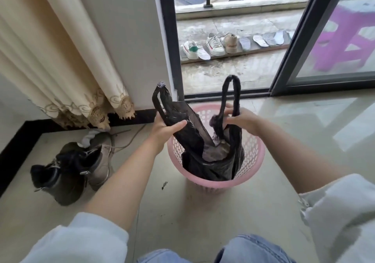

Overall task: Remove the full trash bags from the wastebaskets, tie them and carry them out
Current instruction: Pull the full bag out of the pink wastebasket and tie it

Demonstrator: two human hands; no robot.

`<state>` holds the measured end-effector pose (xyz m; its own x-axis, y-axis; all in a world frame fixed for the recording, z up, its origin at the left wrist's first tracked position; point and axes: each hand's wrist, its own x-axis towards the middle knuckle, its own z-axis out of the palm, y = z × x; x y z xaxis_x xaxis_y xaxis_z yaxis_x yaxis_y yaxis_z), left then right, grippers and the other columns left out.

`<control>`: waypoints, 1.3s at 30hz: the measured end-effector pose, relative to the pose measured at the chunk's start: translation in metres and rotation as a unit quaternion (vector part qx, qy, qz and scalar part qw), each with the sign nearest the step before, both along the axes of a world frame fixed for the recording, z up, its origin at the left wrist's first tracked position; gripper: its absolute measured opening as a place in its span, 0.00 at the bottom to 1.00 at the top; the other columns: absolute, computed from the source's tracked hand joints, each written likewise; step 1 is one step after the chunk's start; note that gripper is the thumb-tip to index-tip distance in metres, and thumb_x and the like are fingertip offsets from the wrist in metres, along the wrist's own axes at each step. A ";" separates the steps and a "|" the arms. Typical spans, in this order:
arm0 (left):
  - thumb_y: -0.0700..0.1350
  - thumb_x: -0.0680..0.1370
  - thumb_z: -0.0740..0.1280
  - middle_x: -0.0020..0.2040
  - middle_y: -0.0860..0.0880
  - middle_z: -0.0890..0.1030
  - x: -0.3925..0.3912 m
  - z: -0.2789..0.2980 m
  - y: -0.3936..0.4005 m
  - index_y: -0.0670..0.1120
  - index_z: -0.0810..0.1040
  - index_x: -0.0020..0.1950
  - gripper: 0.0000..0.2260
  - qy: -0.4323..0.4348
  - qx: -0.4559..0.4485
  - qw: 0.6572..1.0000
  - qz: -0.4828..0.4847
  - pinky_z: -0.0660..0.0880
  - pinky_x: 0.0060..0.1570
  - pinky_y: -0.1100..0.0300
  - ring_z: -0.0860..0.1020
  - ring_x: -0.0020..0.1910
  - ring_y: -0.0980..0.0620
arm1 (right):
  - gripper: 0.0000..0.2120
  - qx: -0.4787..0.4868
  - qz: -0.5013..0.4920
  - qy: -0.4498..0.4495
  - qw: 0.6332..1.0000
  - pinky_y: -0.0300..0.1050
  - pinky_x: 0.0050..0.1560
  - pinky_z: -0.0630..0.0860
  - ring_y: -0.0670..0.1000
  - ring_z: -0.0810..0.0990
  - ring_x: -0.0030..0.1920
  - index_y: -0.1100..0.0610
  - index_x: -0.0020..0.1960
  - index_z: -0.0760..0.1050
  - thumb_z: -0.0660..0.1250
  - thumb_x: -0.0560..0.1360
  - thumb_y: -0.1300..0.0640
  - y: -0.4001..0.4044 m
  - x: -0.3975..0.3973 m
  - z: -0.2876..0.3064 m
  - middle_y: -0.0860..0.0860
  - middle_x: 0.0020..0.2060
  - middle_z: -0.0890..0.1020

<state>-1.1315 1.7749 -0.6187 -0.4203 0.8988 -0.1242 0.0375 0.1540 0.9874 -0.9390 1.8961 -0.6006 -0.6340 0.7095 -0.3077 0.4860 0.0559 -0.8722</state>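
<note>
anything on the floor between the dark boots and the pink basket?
Head view: only a small dark scrap on the tile, close to the pink wastebasket. The rest of the stretch from the dark boots looks bare, though the left forearm covers part.

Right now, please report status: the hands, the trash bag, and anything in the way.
Left hand and right hand each grip a handle of the black trash bag. Bag untied, bottom inside pink wastebasket. Boots on floor, left of basket.
</note>
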 end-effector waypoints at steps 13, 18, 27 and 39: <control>0.44 0.81 0.56 0.21 0.52 0.72 0.037 0.058 0.046 0.44 0.65 0.31 0.18 -0.196 0.015 0.979 0.060 0.71 0.33 0.63 0.72 0.27 0.54 | 0.18 -0.145 -0.327 0.263 0.896 0.44 0.31 0.66 0.53 0.68 0.21 0.58 0.29 0.62 0.51 0.78 0.64 0.017 0.014 0.039 0.52 0.15 0.67; 0.42 0.81 0.55 0.13 0.54 0.63 0.059 0.172 0.089 0.45 0.62 0.33 0.16 -0.245 0.068 0.967 0.020 0.68 0.21 0.66 0.62 0.12 0.57 | 0.15 -0.084 -0.366 0.345 0.860 0.40 0.29 0.60 0.47 0.62 0.14 0.57 0.31 0.63 0.52 0.76 0.62 0.029 0.046 0.159 0.48 0.11 0.64; 0.41 0.81 0.54 0.24 0.47 0.65 0.192 0.285 0.141 0.43 0.65 0.35 0.13 -0.168 -0.009 0.963 -0.209 0.64 0.16 0.71 0.63 0.09 0.56 | 0.17 0.077 -0.556 0.332 0.758 0.39 0.27 0.59 0.49 0.63 0.18 0.57 0.27 0.65 0.54 0.74 0.63 0.007 0.157 0.283 0.49 0.12 0.65; 0.40 0.81 0.52 0.27 0.48 0.60 0.303 0.099 0.076 0.43 0.63 0.34 0.14 -0.104 -0.169 0.941 -0.273 0.56 0.22 0.66 0.57 0.22 0.54 | 0.16 0.035 -0.648 0.224 0.727 0.40 0.27 0.54 0.47 0.58 0.22 0.52 0.27 0.58 0.54 0.73 0.55 -0.068 0.255 0.087 0.44 0.15 0.63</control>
